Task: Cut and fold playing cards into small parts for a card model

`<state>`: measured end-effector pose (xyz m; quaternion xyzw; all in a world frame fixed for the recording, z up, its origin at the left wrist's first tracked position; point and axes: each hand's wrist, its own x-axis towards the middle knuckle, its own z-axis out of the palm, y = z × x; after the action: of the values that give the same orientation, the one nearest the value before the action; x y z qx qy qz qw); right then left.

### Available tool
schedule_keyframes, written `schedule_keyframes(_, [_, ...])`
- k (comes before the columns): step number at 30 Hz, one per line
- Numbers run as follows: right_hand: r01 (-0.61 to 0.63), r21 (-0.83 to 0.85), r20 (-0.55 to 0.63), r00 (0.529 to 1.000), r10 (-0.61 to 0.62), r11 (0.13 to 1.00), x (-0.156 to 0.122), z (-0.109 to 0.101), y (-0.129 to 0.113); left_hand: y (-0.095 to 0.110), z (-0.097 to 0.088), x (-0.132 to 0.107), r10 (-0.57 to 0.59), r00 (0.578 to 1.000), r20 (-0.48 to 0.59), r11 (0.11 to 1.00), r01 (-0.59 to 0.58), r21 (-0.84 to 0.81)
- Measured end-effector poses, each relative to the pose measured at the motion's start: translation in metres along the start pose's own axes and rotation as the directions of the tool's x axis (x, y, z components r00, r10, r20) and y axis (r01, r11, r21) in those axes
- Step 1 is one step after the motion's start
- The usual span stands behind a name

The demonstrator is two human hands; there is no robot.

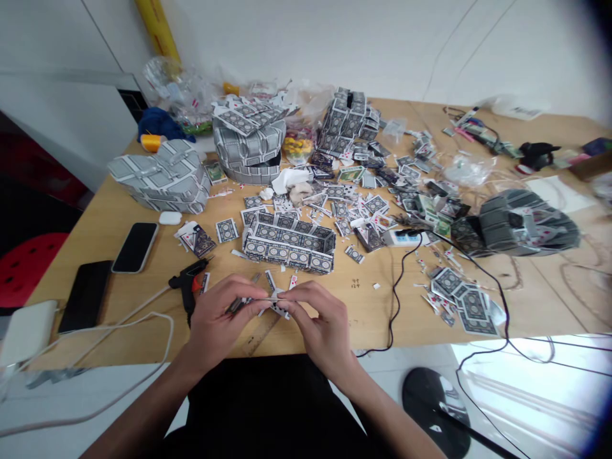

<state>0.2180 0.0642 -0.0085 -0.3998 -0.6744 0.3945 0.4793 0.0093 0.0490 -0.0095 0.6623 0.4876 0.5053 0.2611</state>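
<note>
Our left hand (217,322) and right hand (322,322) nearly meet, each with thumb and index finger pinched on 1 thin card piece (268,299), held edge-on between them over the table (363,322). Its full outline we cannot tell. We judge it very light, springy and slightly slick, apt to crease if squeezed hard; its 2 ends seem the best hold. Below lie card scraps (281,311) and a ruler (261,338); the glue gun (183,282) rests leftward, and beyond stands an open-topped card box (289,250).
</note>
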Motion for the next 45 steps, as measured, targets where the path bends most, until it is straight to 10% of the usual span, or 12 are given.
schedule_keyframes(5, [-0.056,0.032,-0.042,0.997,0.057,0.998,0.0,0.002,-0.001,0.001,-0.002,-0.003,-0.265,0.961,0.076,0.961,0.27,-0.058])
schedule_keyframes(17, [-0.409,0.324,0.011,0.903,0.43,0.853,0.005,0.008,0.0,0.006,0.0,-0.001,-0.46,0.888,0.011,0.881,0.457,-0.124])
schedule_keyframes(32, [-0.448,0.33,0.027,0.884,0.466,0.831,0.006,0.008,0.005,0.016,-0.004,0.004,-0.547,0.81,0.212,0.81,0.575,-0.11])
schedule_keyframes(45, [-0.5,0.377,0.153,0.864,0.48,0.78,0.008,0.003,0.005,0.017,-0.005,0.006,-0.482,0.869,0.116,0.871,0.489,-0.041])
